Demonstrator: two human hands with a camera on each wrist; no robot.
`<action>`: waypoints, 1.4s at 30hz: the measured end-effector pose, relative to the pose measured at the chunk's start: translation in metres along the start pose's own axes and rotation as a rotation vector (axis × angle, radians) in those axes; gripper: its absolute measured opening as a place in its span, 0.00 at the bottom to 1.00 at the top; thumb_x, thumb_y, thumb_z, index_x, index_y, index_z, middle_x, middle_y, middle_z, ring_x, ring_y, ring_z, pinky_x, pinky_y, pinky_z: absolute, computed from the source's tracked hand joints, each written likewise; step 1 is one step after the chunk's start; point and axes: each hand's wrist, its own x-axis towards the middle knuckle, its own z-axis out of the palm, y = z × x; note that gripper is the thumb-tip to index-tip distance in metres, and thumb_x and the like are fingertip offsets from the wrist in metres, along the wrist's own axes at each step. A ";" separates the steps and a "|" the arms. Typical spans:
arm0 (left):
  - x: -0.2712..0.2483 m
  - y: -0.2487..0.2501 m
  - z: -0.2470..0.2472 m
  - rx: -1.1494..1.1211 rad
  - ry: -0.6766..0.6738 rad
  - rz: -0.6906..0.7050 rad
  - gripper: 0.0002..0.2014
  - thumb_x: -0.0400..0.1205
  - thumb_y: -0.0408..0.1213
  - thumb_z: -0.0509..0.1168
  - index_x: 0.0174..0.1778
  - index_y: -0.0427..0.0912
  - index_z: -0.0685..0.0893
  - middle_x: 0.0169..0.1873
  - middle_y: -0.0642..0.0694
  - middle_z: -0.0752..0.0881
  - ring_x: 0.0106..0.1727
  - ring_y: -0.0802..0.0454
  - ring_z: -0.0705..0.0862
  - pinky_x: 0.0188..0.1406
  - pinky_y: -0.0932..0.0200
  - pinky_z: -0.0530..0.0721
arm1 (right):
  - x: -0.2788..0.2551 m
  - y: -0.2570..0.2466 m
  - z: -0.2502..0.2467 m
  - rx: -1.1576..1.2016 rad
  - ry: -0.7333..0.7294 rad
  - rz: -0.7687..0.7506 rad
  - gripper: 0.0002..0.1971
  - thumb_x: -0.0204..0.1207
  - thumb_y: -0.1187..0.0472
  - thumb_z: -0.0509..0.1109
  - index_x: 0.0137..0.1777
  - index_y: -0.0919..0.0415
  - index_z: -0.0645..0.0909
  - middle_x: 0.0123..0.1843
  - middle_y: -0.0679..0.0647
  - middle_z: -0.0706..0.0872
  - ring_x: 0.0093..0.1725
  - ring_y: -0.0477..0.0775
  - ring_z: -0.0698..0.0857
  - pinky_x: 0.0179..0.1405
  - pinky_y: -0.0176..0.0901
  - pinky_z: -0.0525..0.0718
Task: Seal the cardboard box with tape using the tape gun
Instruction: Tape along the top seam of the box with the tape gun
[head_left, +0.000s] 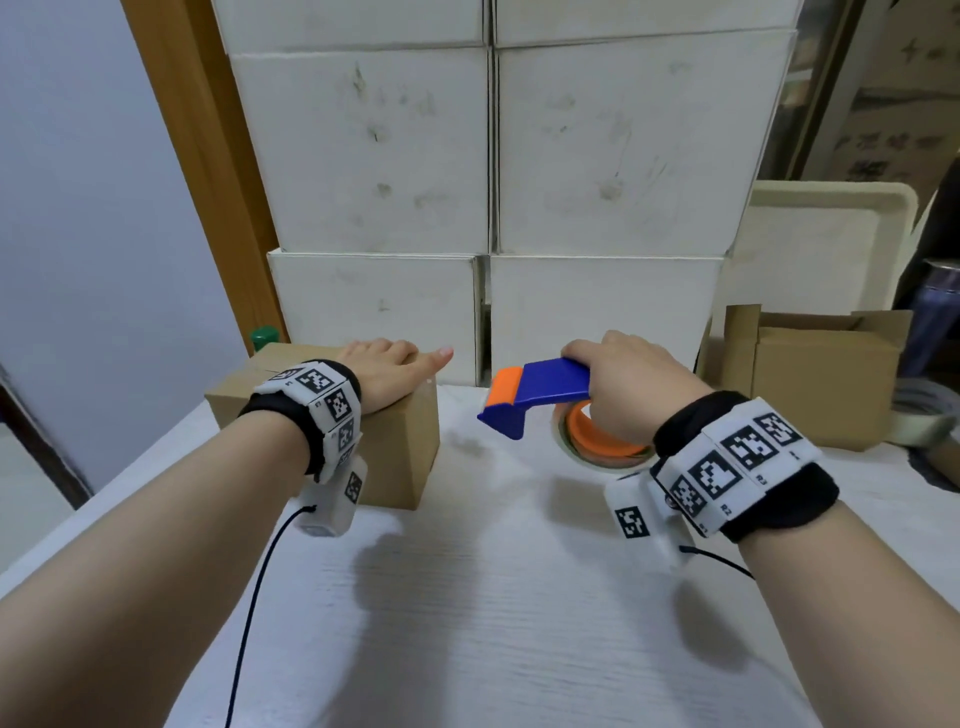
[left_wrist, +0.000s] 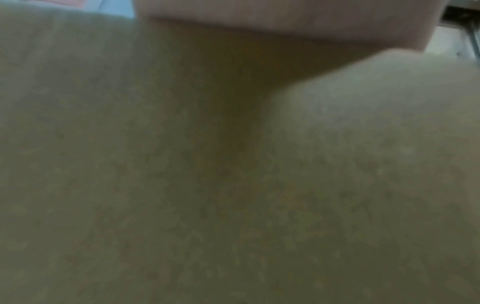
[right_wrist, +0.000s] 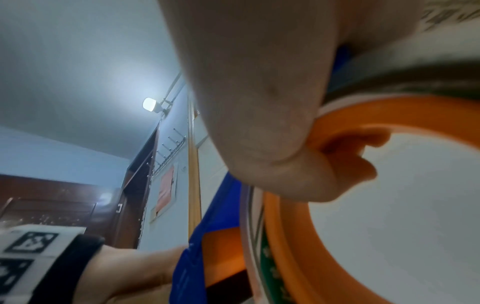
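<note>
A small brown cardboard box (head_left: 400, 457) stands on the white table (head_left: 493, 597) at the left, its top flaps down. My left hand (head_left: 387, 371) lies flat on the box top with straight fingers. The left wrist view is filled by blurred brown cardboard (left_wrist: 182, 164). To the right of the box, my right hand (head_left: 631, 387) grips the blue and orange tape gun (head_left: 540, 397) above the table, nose pointing left toward the box. Its tape roll (head_left: 597, 447) on an orange hub (right_wrist: 337, 156) hangs below my hand. The tape gun (right_wrist: 192, 267) is close to my left wrist.
Stacked white cartons (head_left: 493, 182) form a wall behind the table. Another brown box (head_left: 821, 384) with raised flaps stands at the right, a spare tape roll (head_left: 919, 415) beside it. A green cap (head_left: 266, 338) shows behind the small box. A wooden post (head_left: 208, 156) rises at left.
</note>
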 end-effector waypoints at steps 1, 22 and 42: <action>-0.001 0.001 0.000 0.005 0.006 0.007 0.50 0.66 0.74 0.29 0.79 0.50 0.63 0.76 0.44 0.69 0.77 0.43 0.64 0.76 0.46 0.57 | 0.001 -0.002 0.001 -0.023 0.001 -0.009 0.22 0.73 0.65 0.57 0.67 0.50 0.73 0.51 0.56 0.76 0.47 0.58 0.76 0.51 0.47 0.74; 0.005 -0.004 0.009 0.005 0.069 -0.003 0.50 0.67 0.75 0.29 0.79 0.50 0.64 0.77 0.44 0.70 0.78 0.43 0.65 0.79 0.46 0.58 | 0.028 -0.096 0.013 -0.540 0.061 -0.214 0.14 0.81 0.60 0.56 0.62 0.59 0.77 0.58 0.57 0.77 0.59 0.59 0.74 0.58 0.49 0.68; -0.007 0.004 0.002 -0.017 0.034 -0.047 0.33 0.82 0.63 0.47 0.80 0.49 0.61 0.79 0.43 0.65 0.79 0.43 0.62 0.77 0.46 0.57 | 0.033 -0.035 0.024 0.063 -0.379 0.282 0.06 0.78 0.63 0.61 0.45 0.65 0.78 0.41 0.56 0.82 0.39 0.56 0.80 0.38 0.43 0.76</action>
